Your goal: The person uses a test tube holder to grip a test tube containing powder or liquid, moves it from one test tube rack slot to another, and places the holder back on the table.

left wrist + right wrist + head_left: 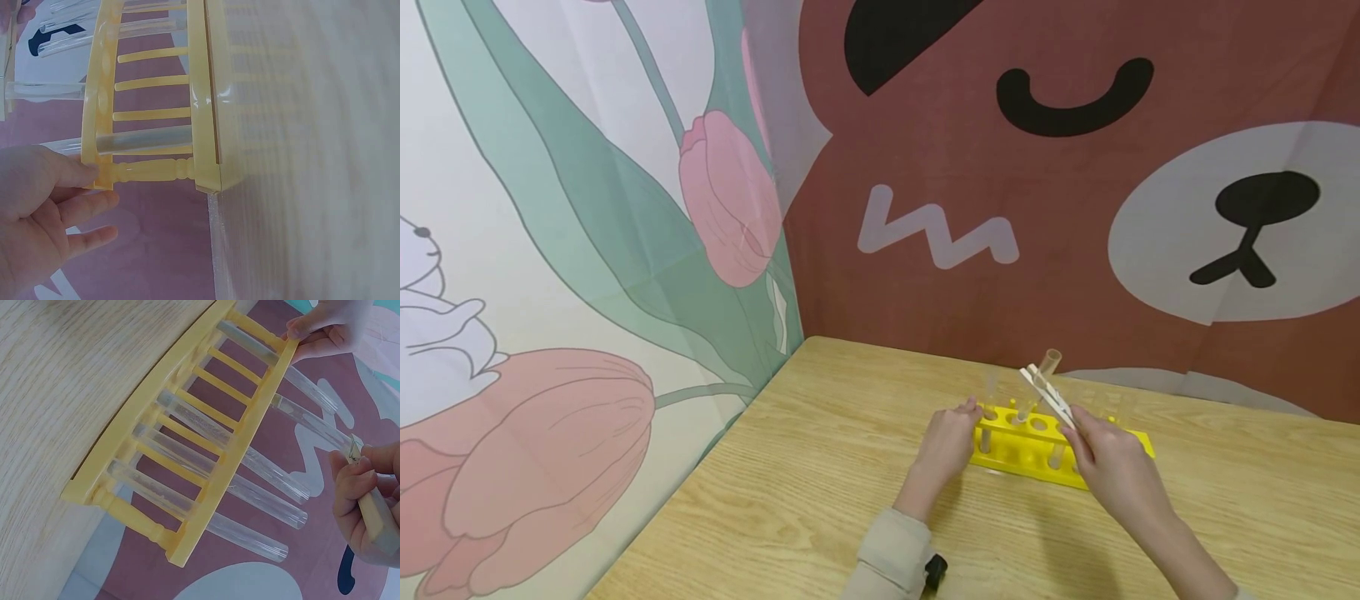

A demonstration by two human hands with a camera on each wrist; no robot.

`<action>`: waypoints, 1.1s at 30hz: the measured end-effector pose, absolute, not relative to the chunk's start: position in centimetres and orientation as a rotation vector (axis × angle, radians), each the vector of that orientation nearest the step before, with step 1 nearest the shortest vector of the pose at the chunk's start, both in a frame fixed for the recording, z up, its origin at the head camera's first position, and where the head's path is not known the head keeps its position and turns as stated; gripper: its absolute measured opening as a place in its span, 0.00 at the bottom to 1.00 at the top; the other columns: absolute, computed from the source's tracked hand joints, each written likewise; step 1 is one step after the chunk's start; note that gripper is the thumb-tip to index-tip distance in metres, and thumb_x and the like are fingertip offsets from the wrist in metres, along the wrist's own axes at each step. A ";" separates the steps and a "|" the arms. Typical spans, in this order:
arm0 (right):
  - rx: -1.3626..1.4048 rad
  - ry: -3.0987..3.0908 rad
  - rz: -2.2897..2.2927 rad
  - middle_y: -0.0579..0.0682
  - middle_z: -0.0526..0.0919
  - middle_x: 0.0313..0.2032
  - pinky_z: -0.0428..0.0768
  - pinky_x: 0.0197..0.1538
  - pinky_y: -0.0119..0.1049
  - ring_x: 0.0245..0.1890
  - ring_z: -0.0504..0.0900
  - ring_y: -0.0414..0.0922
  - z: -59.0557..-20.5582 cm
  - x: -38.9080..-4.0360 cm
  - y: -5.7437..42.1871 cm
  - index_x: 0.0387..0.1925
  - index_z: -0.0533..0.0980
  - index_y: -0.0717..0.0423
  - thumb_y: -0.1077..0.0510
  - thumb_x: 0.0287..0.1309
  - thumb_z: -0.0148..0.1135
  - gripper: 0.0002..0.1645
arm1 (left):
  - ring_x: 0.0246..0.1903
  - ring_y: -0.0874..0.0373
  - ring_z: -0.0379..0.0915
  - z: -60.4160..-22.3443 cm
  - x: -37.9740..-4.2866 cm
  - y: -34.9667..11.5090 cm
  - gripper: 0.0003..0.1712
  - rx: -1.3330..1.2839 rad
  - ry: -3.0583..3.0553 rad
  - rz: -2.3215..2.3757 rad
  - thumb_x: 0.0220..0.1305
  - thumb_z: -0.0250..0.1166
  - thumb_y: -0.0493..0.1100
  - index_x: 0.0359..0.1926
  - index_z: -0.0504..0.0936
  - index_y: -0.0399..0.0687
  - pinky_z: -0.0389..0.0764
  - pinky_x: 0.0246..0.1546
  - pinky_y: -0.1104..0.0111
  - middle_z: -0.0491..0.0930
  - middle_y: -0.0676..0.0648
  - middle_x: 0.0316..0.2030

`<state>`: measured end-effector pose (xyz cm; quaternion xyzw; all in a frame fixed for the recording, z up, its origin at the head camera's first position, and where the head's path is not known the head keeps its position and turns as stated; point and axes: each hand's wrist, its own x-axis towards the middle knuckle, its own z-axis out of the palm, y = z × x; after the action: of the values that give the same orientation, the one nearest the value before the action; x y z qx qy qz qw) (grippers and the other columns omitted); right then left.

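Note:
A yellow test tube rack [1028, 470] stands on the table. My left hand [945, 443] pinches the end of its top bar between thumb and fingers, as the left wrist view shows. In my right hand [1122, 468] is a pale wooden test tube holder [1049, 397], whose jaws clasp a clear test tube [1052, 360]. That tube leans, its rounded bottom right at a hole in the top bar; in the right wrist view the tube [310, 419] reaches from the bar to the holder. One tube [310, 389] stands in the rack beside my left hand.
Three more clear tubes [247, 542] stand toward the rack's other end. The wood-grain table [775, 467] meets a brown bear-print cloth [925, 317] behind and a tulip-print cloth [587, 275] at left. A small black object [936, 572] shows by my left sleeve.

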<state>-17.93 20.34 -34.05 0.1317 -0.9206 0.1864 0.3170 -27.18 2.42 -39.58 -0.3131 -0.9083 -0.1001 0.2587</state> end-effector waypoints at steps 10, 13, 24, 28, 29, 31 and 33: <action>0.338 -2.435 0.496 0.57 0.79 0.24 0.59 0.13 0.29 0.13 0.59 0.40 -34.1 -17.9 20.2 0.44 0.73 0.73 0.67 0.47 0.63 0.20 | 0.45 0.57 0.74 -39.5 -27.1 2.4 0.15 -0.838 -2.487 -0.271 0.55 0.59 0.31 0.45 0.80 0.43 0.75 0.42 0.71 0.76 0.46 0.48; 0.335 -2.440 0.496 0.58 0.79 0.25 0.59 0.13 0.29 0.13 0.59 0.40 -34.1 -17.9 20.2 0.44 0.73 0.73 0.66 0.48 0.63 0.20 | 0.46 0.57 0.74 -39.5 -27.1 2.4 0.16 -0.843 -2.490 -0.284 0.54 0.59 0.30 0.45 0.80 0.42 0.74 0.43 0.71 0.76 0.46 0.48; 0.331 -2.454 0.497 0.63 0.79 0.28 0.59 0.12 0.28 0.12 0.59 0.40 -34.1 -17.9 20.1 0.45 0.72 0.76 0.67 0.49 0.62 0.20 | 0.46 0.58 0.73 -39.5 -27.3 2.4 0.16 -0.843 -2.484 -0.294 0.52 0.60 0.29 0.44 0.81 0.42 0.73 0.44 0.72 0.77 0.46 0.46; 0.330 -2.457 0.493 0.62 0.79 0.27 0.59 0.12 0.28 0.12 0.59 0.40 -34.1 -17.9 20.0 0.44 0.72 0.76 0.67 0.49 0.62 0.21 | 0.46 0.59 0.73 -39.5 -27.3 2.4 0.16 -0.845 -2.473 -0.287 0.52 0.60 0.29 0.43 0.81 0.42 0.73 0.44 0.72 0.77 0.46 0.46; 0.331 -2.456 0.491 0.62 0.79 0.27 0.59 0.12 0.28 0.12 0.59 0.40 -34.1 -17.9 20.0 0.44 0.72 0.76 0.67 0.49 0.62 0.21 | 0.46 0.59 0.73 -39.5 -27.3 2.4 0.16 -0.845 -2.472 -0.285 0.53 0.60 0.29 0.43 0.81 0.42 0.73 0.44 0.72 0.77 0.46 0.46; 0.334 -2.454 0.487 0.62 0.79 0.27 0.59 0.12 0.28 0.12 0.59 0.40 -34.1 -17.9 20.0 0.44 0.72 0.76 0.67 0.49 0.62 0.21 | 0.46 0.59 0.73 -39.5 -27.3 2.4 0.16 -0.846 -2.471 -0.284 0.53 0.59 0.29 0.44 0.81 0.42 0.73 0.44 0.72 0.77 0.46 0.46; 0.335 -2.453 0.486 0.61 0.79 0.26 0.59 0.12 0.28 0.12 0.59 0.40 -34.1 -17.9 20.0 0.44 0.72 0.76 0.67 0.49 0.62 0.20 | 0.46 0.59 0.73 -39.5 -27.2 2.4 0.16 -0.846 -2.476 -0.285 0.53 0.59 0.30 0.44 0.81 0.42 0.73 0.44 0.72 0.77 0.46 0.46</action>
<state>-17.94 20.00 -34.09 0.1264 -0.9261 0.1835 0.3045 -27.23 2.40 -39.47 -0.3111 -0.9103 -0.1049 0.2520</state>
